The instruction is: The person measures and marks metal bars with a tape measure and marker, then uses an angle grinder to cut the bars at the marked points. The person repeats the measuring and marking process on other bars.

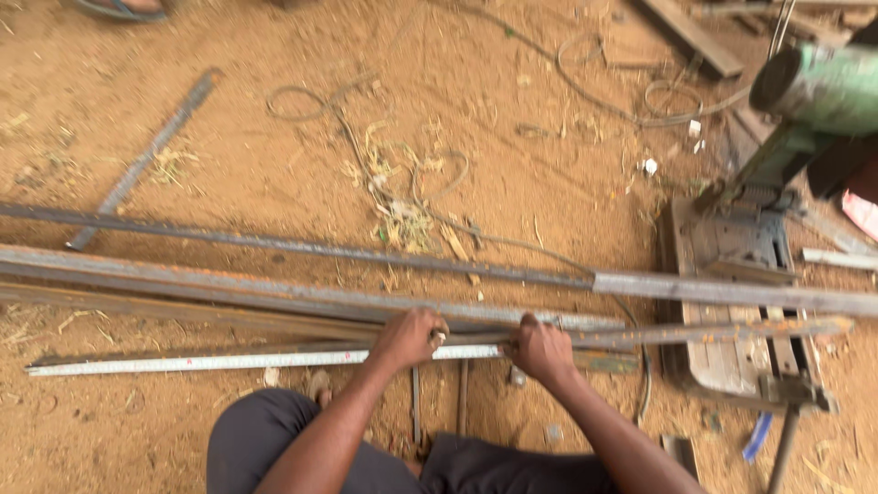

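Low over sandy ground, two bare hands were seen from above, with dark-trousered knees [274, 439] at the bottom edge. A white measuring tape [183, 362] was stretched flat along a thin rusty metal bar [713, 329], apparently so that a length could be read straight off the steel. The left hand [409, 337] was closed over the tape and bar together, its fingers curled down and pinning the tape in place; something small seemed to be pinched at its fingertips, though what it was could not be told. The right hand [540, 349] was pressed just beside it, fingers wrapped round the same bar, seemingly steadying it against the ground. Behind the hands, several long steel sections [229, 288] were laid side by side, parallel to the tape, and one grey length [732, 293] was run across the base of a green chop saw [805, 101] at the right, where it would sit under the blade. Loose cables [585, 82] were trailed over the red-brown dirt [274, 155], and a separate short strip of metal [146, 155] was lying well apart at the upper left.
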